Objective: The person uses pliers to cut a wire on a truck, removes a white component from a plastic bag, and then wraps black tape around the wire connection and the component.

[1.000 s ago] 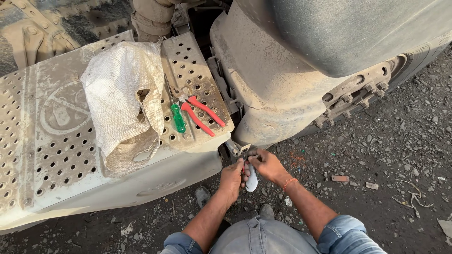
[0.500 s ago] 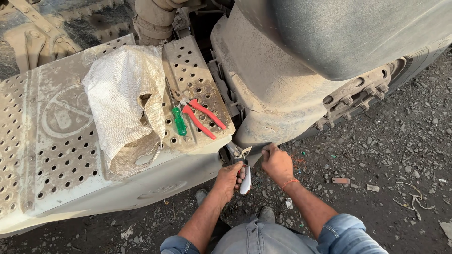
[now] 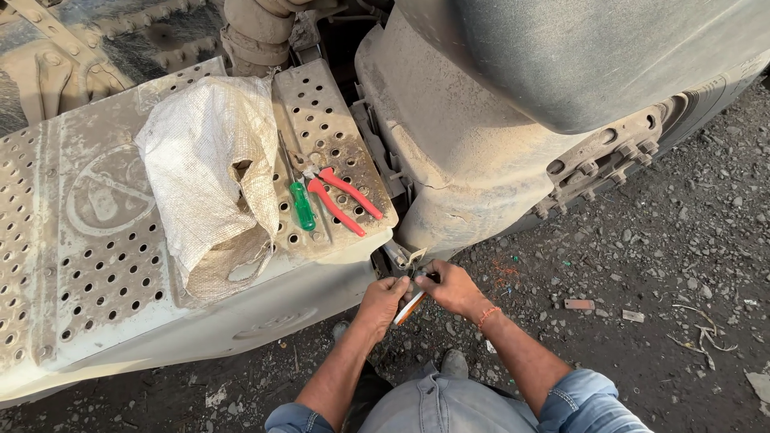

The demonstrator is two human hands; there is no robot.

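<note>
Overhead, big dusty fender (image 3: pixel 513 144) at twelve o'clock, perforated step plate (image 3: pixel 88 265) at ten with woven sack (image 3: pixel 208 176), red-handled pliers (image 3: pixel 345 200) and green screwdriver (image 3: pixel 302 206). Below its edge, left hand (image 3: pixel 383 298) and right hand (image 3: pixel 446 287) pinching a small white-and-orange strip (image 3: pixel 407 308) by the bracket (image 3: pixel 399 255). Best kept taut, fingers close; tight under fender and plate, open gravel at four o'clock.
</note>
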